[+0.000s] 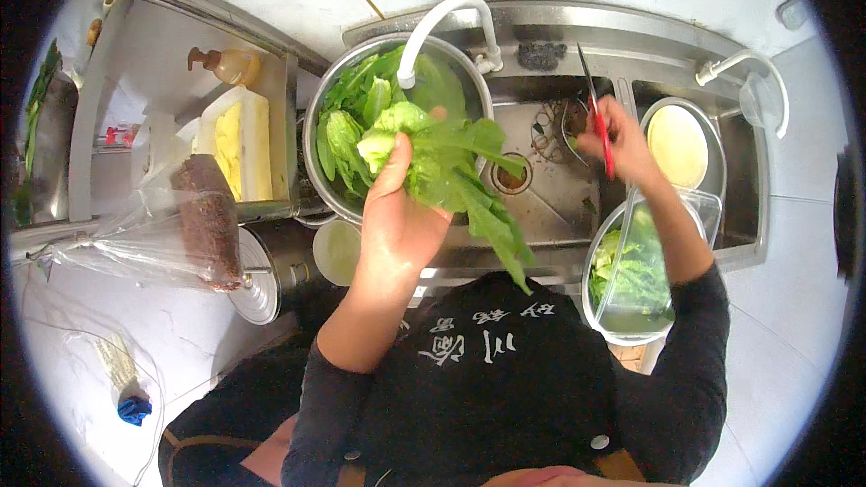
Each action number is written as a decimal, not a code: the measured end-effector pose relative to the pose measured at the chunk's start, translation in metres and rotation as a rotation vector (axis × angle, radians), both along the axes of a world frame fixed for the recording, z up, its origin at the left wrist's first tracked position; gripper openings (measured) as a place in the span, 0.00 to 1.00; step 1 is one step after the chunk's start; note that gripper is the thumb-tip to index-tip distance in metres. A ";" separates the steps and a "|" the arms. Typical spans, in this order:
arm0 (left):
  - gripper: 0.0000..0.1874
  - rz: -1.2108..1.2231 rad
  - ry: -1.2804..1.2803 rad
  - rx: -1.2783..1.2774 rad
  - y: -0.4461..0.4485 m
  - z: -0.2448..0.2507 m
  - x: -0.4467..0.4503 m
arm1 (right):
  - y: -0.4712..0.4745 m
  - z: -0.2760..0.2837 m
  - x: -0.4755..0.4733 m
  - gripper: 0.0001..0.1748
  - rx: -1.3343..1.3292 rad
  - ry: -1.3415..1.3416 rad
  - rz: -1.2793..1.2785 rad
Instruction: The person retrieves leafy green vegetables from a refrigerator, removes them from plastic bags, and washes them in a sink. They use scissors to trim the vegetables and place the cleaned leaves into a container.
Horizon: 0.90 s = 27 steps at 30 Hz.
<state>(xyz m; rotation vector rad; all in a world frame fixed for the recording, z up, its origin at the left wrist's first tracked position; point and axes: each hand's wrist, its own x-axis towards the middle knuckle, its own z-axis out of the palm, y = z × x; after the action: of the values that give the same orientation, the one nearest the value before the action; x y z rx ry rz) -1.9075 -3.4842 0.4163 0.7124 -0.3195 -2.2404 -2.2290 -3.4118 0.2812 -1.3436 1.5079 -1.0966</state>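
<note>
My left hand (399, 226) grips a head of leafy green lettuce (433, 149) near its pale base, and long leaves hang down to the right. It is held above a round metal basin (312, 149) with water and more leafy greens (345, 142) in it. To the right, over the sink (541, 206), my right hand (626, 142) is closed around a red-handled knife (601, 135), its narrow blade pointing up towards the back of the sink. Part of the handle is hidden by my fingers.
A white curved faucet (446, 7) reaches over the basin. Beneath my right forearm, a white tub (588, 304) of cut greens carries a clear plastic container (703, 213). An oval metal pan (720, 149) sits in the right sink. A bagged brown item (210, 223) hangs at left.
</note>
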 end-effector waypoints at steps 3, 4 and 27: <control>0.26 -0.009 0.019 -0.020 0.004 0.004 -0.002 | 0.048 0.050 0.075 0.43 -0.125 0.069 0.019; 0.26 -0.013 0.023 -0.012 0.006 0.005 -0.003 | 0.055 0.061 0.090 0.47 -0.145 0.186 0.030; 0.18 -0.209 0.099 -0.087 0.047 0.002 -0.031 | 0.133 -0.016 0.185 0.19 0.266 -0.175 -0.599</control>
<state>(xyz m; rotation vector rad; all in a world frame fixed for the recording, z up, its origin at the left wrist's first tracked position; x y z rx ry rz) -1.9387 -3.4373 0.4180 0.5406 -0.4569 -2.4326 -2.0439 -3.2788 0.2655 -0.6037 1.8980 -1.2742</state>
